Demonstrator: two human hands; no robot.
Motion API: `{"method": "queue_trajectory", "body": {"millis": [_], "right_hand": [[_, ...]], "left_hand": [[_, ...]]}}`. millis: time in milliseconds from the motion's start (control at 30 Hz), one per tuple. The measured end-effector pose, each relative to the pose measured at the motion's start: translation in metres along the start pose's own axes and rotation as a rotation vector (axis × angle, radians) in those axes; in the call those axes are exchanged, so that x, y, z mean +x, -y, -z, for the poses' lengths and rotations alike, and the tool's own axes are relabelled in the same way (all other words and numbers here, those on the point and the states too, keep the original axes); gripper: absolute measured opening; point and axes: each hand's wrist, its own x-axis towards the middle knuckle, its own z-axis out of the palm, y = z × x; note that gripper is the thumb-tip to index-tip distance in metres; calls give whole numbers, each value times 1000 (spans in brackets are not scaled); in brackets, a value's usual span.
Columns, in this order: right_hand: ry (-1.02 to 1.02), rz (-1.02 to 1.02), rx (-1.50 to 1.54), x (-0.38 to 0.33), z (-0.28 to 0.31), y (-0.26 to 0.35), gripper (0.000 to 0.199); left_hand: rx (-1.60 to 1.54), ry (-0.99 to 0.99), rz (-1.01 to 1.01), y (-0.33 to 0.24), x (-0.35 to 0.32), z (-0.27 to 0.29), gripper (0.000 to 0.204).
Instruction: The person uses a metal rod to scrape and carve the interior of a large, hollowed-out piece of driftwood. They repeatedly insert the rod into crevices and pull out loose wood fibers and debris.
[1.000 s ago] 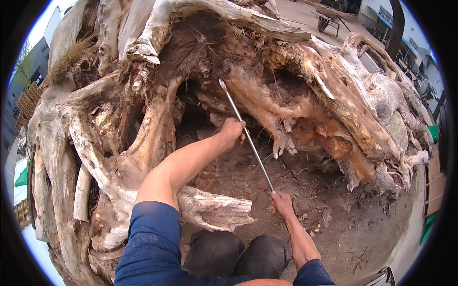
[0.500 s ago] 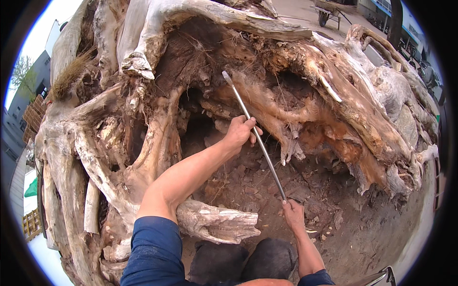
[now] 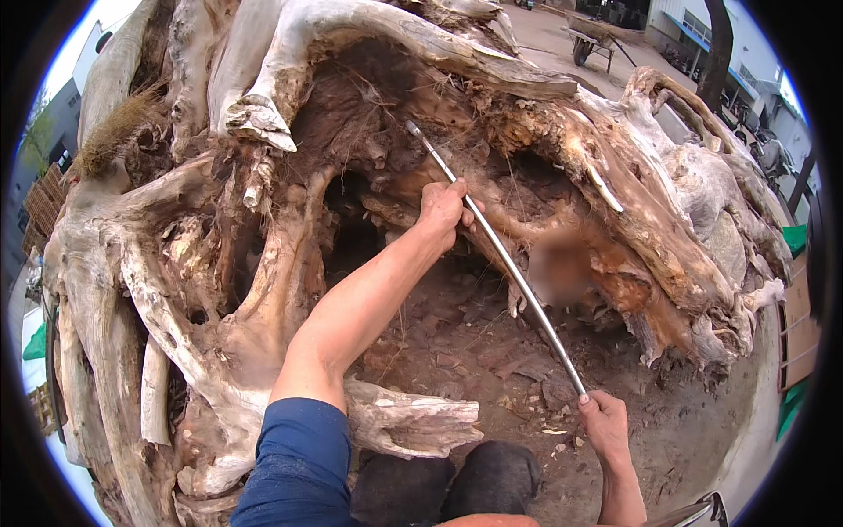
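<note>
A long silvery metal rod (image 3: 527, 292) slants across the middle, its upper end at the brown, fibrous hollow of a big weathered tree root (image 3: 518, 211). Whether the tip touches the wood I cannot tell. My left hand (image 3: 444, 212) is closed around the rod's upper part, palm over it. Lower down and to the right, my right hand (image 3: 604, 425) grips the rod's near end, with the thumb along it. Thin root fibres hang around the tip. Below my left forearm juts a pale broken root stub (image 3: 413, 420).
Pale, thick roots (image 3: 114, 325) rise on the left, and more twist away at right. Wood chips and bark litter the dirt ground (image 3: 562, 386) under the root. A wheelbarrow (image 3: 590, 44) stands far back, near a tree trunk (image 3: 718, 53). My dark-clad knees (image 3: 492, 479) are at the bottom.
My right hand has moved right and slightly down, swinging the rod's near end outward. My left hand has risen slightly. The rod's tip has shifted a little up and left.
</note>
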Motion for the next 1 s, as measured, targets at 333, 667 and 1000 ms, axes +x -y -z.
{"method": "queue_trajectory", "body": {"millis": [333,667,1000], "right_hand": [[-41,322,49,84,-124,-68,39],[-147,406,-87,107,-127,-73,34],[-218,491,-156,126,-138,-90,35]], "left_hand": [[634,0,52,30,-18,23,46],[610,-17,71,46,-26,7,38],[1258,403,87,-18,-126,11,45]]}}
